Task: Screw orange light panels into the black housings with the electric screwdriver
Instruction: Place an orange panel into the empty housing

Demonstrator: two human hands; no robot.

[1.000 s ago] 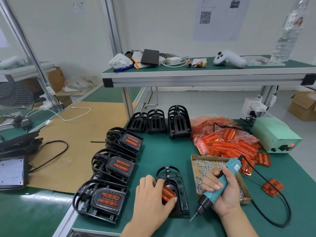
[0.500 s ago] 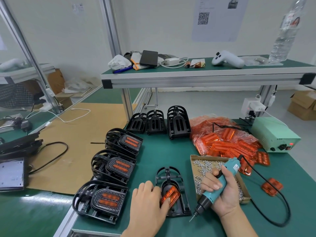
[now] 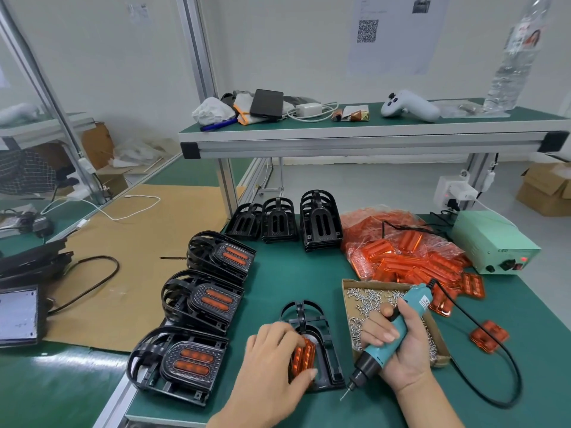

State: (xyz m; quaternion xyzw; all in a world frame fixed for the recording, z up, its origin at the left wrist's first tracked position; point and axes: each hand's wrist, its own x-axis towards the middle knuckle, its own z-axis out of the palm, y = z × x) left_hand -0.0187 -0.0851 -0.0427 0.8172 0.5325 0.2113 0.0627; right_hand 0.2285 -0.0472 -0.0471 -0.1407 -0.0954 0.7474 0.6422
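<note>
1. The left hand [image 3: 275, 362] reaches in from the bottom edge, back of the hand up, and lies over the near half of a black housing [image 3: 315, 338] flat on the green table [image 3: 293, 273]. Its fingers curl around an orange light panel [image 3: 304, 356] and hold it tilted on edge inside the housing; the thumb tip rests at the panel's near end.
2. The right hand [image 3: 398, 344] comes in from the lower right with the wrist bent inward. Its fingers wrap tightly around the teal electric screwdriver [image 3: 389, 338], thumb across the barrel.
3. The screwdriver slants down to the left, its bit just above the table beside the housing's near right corner, apart from the panel. Its black cord [image 3: 494, 344] loops away over the table to the right.
4. Just behind the right hand sits a cardboard tray of screws [image 3: 370, 301], partly hidden by the hand.
5. Beyond the tray lies a bag of loose orange panels [image 3: 401, 245].
6. Three finished housings with panels [image 3: 197, 304] lie in a row left of the hands, and empty housings [image 3: 284, 220] stand further back.
</note>
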